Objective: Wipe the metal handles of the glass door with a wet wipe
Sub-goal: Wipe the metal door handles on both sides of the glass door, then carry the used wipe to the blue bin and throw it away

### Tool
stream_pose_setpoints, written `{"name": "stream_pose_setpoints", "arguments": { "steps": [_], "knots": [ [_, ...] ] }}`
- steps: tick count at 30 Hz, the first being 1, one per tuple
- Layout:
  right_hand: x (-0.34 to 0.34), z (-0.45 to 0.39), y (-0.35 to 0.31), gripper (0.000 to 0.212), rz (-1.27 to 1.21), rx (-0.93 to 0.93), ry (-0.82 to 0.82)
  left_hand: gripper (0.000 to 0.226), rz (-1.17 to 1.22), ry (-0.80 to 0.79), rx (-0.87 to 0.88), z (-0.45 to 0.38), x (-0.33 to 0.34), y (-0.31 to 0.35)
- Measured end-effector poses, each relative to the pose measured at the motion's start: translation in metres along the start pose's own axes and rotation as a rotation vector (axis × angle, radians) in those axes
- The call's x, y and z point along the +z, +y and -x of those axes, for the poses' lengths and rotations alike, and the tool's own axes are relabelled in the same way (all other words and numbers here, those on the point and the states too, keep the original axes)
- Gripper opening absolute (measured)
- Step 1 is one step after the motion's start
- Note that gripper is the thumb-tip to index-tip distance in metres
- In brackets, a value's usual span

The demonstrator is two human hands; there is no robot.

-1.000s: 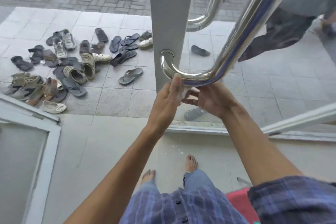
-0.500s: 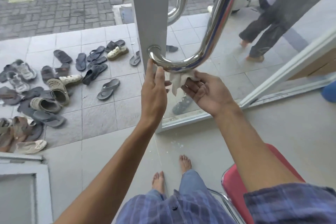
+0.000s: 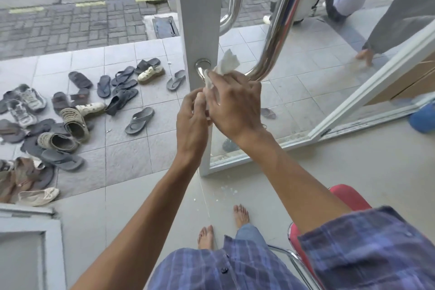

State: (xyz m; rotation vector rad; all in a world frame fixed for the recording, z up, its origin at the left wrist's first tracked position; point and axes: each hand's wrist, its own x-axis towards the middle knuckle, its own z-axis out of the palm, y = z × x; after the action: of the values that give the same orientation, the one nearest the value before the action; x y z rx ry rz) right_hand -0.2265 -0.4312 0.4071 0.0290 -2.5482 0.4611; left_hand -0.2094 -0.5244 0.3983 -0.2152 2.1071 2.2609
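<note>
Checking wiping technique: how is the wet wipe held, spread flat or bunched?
Bunched. The wet wipe is crumpled in the right hand at the handle's lower bend, a loose corner sticking up.

Tiled floor [image 3: 122, 148] bears scattered sandals [image 3: 139, 120], shoes, and seemingly white crumbs [image 3: 227, 189].

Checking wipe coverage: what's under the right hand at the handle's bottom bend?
The wet wipe sticks out above the right hand, draped on the metal handle. The bend itself is covered.

Grey tiled floor [image 3: 146, 195], scattered sandals [image 3: 70, 110] outside, red chair [image 3: 348, 198], daylight
</note>
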Motion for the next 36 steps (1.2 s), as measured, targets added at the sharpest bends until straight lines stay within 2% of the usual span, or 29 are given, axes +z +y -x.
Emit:
{"name": "stream_pose_setpoints", "arguments": {
  "steps": [4,7,10,15,18,21,24,27,30,34,36],
  "knots": [
    [0.018,-0.008,0.001,0.038,0.18,-0.061,0.015,0.03,0.028,0.004,-0.042,0.0,-0.006,-0.003],
    [0.022,-0.004,0.014,0.027,0.131,-0.124,0.144,0.032,0.033,0.02,-0.079,0.001,-0.008,-0.007],
    [0.02,0.01,0.032,0.02,0.077,-0.168,0.189,0.027,0.021,0.0,-0.102,0.004,-0.008,-0.012],
    [-0.003,0.027,0.058,0.009,0.13,-0.157,0.288,0.023,-0.047,-0.12,-0.121,0.011,-0.002,-0.018],
    [-0.018,0.048,0.072,0.011,0.082,-0.053,0.291,0.024,-0.101,-0.234,-0.128,0.016,0.007,-0.024],
    [-0.03,0.075,0.088,0.018,-0.047,0.124,0.124,0.022,-0.155,-0.338,-0.141,0.024,0.024,-0.03],
    [-0.043,0.098,0.101,0.019,-0.211,0.304,-0.058,0.033,-0.234,-0.439,-0.124,0.035,0.042,-0.037],
    [-0.059,0.122,0.108,0.023,-0.338,0.397,-0.146,0.034,-0.287,-0.564,-0.126,0.045,0.061,-0.041],
    [-0.079,0.149,0.115,0.023,-0.438,0.543,-0.135,0.025,-0.381,-0.745,-0.109,0.062,0.083,-0.042],
    [-0.102,0.188,0.128,0.031,-0.495,0.727,-0.087,0.051,-0.526,-0.96,-0.044,0.087,0.112,-0.053],
    [-0.124,0.215,0.135,0.034,-0.502,0.814,-0.029,0.045,-0.551,-1.044,-0.049,0.11,0.131,-0.059]
  ]
}}
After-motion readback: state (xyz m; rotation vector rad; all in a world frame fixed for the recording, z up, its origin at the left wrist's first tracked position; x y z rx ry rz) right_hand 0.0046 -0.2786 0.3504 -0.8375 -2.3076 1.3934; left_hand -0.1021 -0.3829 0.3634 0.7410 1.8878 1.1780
